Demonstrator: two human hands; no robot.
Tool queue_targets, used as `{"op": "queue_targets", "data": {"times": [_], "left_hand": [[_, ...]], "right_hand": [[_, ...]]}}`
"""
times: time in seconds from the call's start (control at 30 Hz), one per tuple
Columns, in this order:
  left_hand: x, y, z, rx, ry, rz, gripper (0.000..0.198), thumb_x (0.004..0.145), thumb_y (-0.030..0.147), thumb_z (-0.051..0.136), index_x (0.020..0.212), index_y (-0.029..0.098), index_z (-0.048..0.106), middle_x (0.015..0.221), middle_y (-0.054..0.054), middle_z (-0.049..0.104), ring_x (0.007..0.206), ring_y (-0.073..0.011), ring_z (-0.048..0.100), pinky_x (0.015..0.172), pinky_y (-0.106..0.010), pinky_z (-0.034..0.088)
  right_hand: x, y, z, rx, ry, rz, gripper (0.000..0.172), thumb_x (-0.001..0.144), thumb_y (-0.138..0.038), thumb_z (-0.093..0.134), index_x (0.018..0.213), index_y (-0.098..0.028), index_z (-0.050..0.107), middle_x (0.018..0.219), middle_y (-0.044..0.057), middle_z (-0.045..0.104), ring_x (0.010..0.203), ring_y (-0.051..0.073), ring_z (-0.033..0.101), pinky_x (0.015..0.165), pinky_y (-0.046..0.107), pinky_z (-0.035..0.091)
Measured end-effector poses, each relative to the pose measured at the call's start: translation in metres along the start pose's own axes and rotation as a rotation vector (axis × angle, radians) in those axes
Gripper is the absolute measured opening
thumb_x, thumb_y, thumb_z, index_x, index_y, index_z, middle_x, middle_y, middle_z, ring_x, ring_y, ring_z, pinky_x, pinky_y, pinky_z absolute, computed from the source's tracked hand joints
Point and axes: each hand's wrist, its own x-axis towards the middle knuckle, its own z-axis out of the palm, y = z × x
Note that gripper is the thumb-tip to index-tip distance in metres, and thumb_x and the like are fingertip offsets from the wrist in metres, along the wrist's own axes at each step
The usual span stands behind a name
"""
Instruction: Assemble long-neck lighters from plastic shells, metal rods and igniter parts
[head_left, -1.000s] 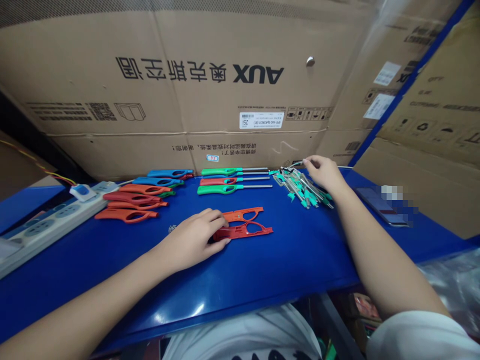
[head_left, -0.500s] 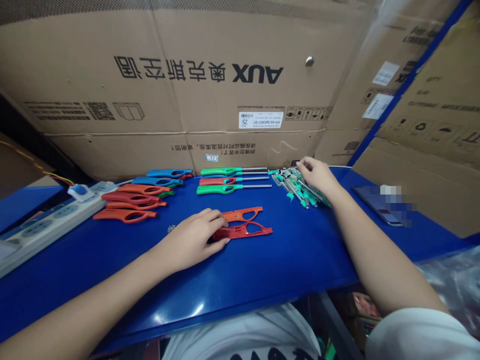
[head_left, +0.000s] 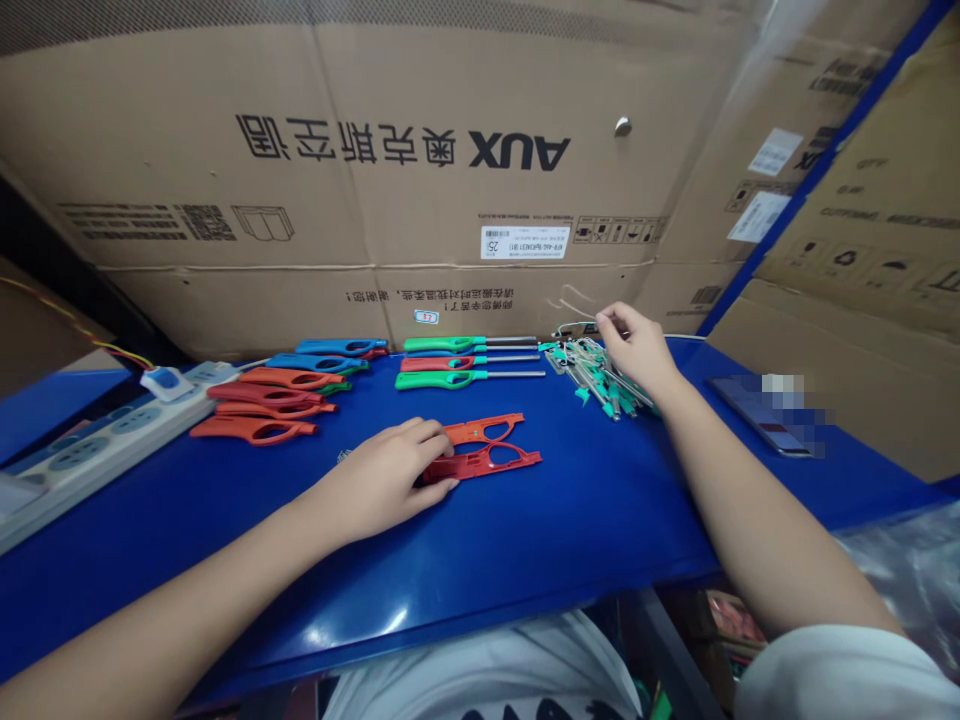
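My left hand (head_left: 390, 478) rests on the blue table, its fingers closed over the left end of a red lighter shell half (head_left: 491, 461). Beside it lies an orange shell half (head_left: 487, 430), its end partly under the same fingers. Both halves show their hollow inside. My right hand (head_left: 637, 345) is pinched above a heap of metal lighter tubes with green parts (head_left: 596, 375). Thin pale wires (head_left: 574, 325) trail left from its fingertips; the part inside the pinch is hidden. Left of the heap lie lighters with green and red handles (head_left: 442, 380) and metal tubes.
Several orange, red and blue lighter shells (head_left: 255, 428) lie at the left, next to a white power strip (head_left: 120, 440). A phone (head_left: 757, 415) lies at the right. A large cardboard panel (head_left: 420, 220) stands along the back. Small metal bits (head_left: 343, 456) lie beside my left wrist.
My right hand has lifted slightly from the heap, and thin wires now show at its fingertips. My left hand and the two shell halves stay nearly in place.
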Motion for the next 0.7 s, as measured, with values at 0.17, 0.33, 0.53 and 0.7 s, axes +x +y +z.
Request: {"op": "queue_targets", "data": {"times": [0.17,0.33,0.53,0.7], "left_hand": [[-0.002,-0.001,-0.005,-0.029,-0.020,-0.020,0.016,0.094,0.033,0.059,0.101,0.020,0.066,0.105,-0.007,0.066,0.095,-0.0241,0.064,0.082,-0.036,0.052],[0.001,0.006,-0.010,-0.384,0.394,-0.155,0.046,0.088,0.049,0.069,0.124,0.022,0.061,0.125,-0.008,0.065,0.113,-0.0256,0.063,0.102,-0.042,0.051],[0.007,0.015,-0.011,-1.198,0.319,-0.374,0.063,0.090,0.071,0.051,0.118,0.016,0.065,0.106,-0.011,0.073,0.099,-0.0246,0.069,0.092,-0.041,0.055],[0.006,0.020,-0.009,-1.382,-0.031,-0.444,0.062,0.088,0.071,0.055,0.097,0.013,0.072,0.078,-0.008,0.072,0.076,-0.0197,0.068,0.076,-0.033,0.052]], "right_hand": [[-0.011,-0.030,0.007,0.287,-0.094,-0.069,0.024,0.092,-0.044,0.050,0.081,-0.022,0.053,0.064,-0.003,0.045,0.058,0.014,0.040,0.060,0.026,0.036],[-0.038,-0.073,0.020,0.544,-0.338,-0.147,0.029,0.095,-0.048,0.052,0.082,-0.023,0.053,0.065,-0.004,0.045,0.058,0.013,0.040,0.055,0.025,0.036],[-0.077,-0.101,0.031,0.482,-0.421,-0.516,0.019,0.101,-0.035,0.047,0.092,-0.023,0.058,0.077,0.001,0.062,0.065,0.014,0.054,0.061,0.026,0.044],[-0.089,-0.103,0.038,0.328,-0.468,-0.811,0.013,0.100,-0.027,0.048,0.102,-0.022,0.060,0.087,0.004,0.071,0.073,0.015,0.065,0.065,0.026,0.048]]}}
